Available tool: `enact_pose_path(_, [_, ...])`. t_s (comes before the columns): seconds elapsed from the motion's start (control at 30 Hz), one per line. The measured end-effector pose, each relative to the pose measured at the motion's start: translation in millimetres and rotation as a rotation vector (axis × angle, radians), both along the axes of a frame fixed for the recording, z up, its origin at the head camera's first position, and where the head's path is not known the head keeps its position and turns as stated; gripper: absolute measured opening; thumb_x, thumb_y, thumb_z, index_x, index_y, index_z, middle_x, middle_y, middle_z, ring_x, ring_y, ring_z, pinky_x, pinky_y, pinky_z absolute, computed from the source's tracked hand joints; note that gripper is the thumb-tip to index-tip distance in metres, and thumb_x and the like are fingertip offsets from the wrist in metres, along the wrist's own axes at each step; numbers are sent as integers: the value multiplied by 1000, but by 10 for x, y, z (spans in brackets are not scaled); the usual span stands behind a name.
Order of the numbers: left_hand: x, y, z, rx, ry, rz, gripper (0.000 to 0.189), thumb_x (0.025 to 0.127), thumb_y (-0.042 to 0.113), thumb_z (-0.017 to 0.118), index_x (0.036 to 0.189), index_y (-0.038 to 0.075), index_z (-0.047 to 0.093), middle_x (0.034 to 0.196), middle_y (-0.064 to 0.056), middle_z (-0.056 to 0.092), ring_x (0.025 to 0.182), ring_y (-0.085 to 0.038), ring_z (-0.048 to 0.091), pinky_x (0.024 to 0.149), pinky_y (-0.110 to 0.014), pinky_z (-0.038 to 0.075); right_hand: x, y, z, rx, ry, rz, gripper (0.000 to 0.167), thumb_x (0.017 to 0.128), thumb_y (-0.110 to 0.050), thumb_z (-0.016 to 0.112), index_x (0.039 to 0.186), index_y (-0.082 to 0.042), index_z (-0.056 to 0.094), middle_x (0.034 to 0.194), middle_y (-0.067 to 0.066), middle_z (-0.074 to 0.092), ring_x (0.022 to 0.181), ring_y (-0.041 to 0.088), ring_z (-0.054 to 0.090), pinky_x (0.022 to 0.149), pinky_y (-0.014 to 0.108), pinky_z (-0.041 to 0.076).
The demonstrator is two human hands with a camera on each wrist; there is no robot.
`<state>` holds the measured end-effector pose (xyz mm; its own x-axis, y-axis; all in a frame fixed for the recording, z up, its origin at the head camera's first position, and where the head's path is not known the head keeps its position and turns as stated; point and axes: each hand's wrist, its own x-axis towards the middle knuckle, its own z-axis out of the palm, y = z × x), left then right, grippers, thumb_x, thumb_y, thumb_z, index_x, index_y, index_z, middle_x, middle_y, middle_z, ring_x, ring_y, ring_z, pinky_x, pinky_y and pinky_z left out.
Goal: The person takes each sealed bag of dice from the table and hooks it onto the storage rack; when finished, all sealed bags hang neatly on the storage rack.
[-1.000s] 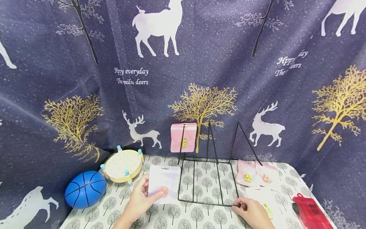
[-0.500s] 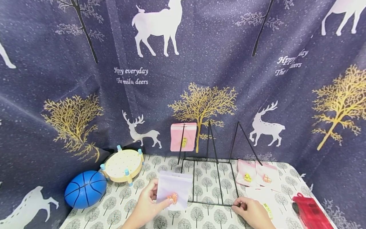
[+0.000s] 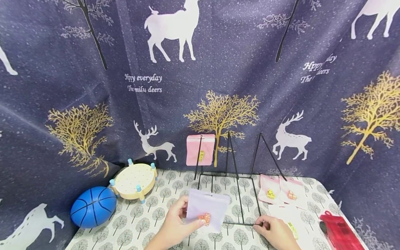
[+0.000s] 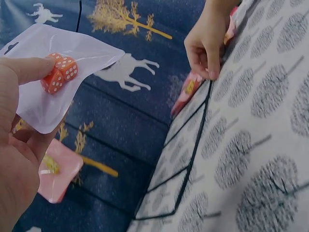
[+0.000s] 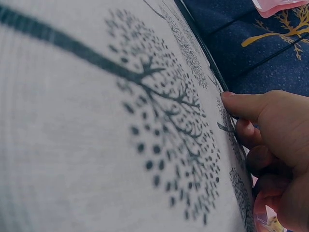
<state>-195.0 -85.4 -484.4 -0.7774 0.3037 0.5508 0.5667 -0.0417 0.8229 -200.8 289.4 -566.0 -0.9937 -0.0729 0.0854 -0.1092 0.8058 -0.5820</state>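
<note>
My left hand (image 3: pixel 175 224) pinches a lilac zip bag (image 3: pixel 210 203) by its left side, thumb in front. Orange dice (image 4: pixel 60 70) with white dots show inside, near the thumb. The bag is tilted and covers the front left part of a black wire rack (image 3: pixel 240 199). My right hand (image 3: pixel 275 231) pinches the rack's front right corner, low over the table. Pink bags (image 3: pixel 192 149), the front one with yellow dice, hang from the rack's left prong. The middle and right prongs hold no bag.
Pink bags (image 3: pixel 268 182) with dice and a white bag (image 3: pixel 281 210) lie right of the rack. A red pouch (image 3: pixel 340 231) is at the right edge. Left stand a blue basketball (image 3: pixel 93 207) and a round wooden stand (image 3: pixel 134 180) with its legs upward. A dark curtain hangs behind.
My left hand has carried the lilac bag to the right and slightly toward me, from beside the rack to in front of it. The bag is now more tilted. My right hand has stayed put.
</note>
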Motion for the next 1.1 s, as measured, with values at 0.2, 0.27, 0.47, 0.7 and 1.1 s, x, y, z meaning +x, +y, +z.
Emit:
enact_pose_path(0.2, [-27,175,73,-4,34,15,48,82,0,85,122,14,63,105,-5,73,86,-16,71,71,-33,59,-3,6,-24,-1,-5,-2,18,87,-39,84,81,-35,68,62,-16,50,54,2,43,54,24,36])
enact_pose_path(0.27, [-39,239,97,-4,32,26,48,82,2,86,122,15,63,104,-4,74,85,-15,71,71,-32,59,-4,7,-28,0,-5,-1,18,87,-39,84,81,-35,67,62,-16,50,54,2,44,54,24,37])
enact_pose_path(0.47, [-91,425,150,5,31,20,47,83,3,86,122,16,63,104,-4,74,87,-16,71,73,-33,60,0,5,-12,-7,-12,-5,18,87,-40,83,81,-34,68,62,-16,50,54,2,44,54,25,37])
enact_pose_path(0.7, [-171,610,205,-23,-32,23,46,85,8,86,123,20,63,104,-1,74,88,-16,70,77,-33,59,-3,15,-32,-2,-27,-28,18,86,-41,84,81,-35,68,62,-15,51,54,3,44,54,26,37])
enact_pose_path(1.1, [-275,771,205,-25,-16,91,40,84,12,87,116,18,63,100,0,74,84,-13,69,76,-31,59,-8,16,-45,-8,-7,-18,17,87,-39,83,81,-37,68,62,-16,51,53,3,46,54,25,38])
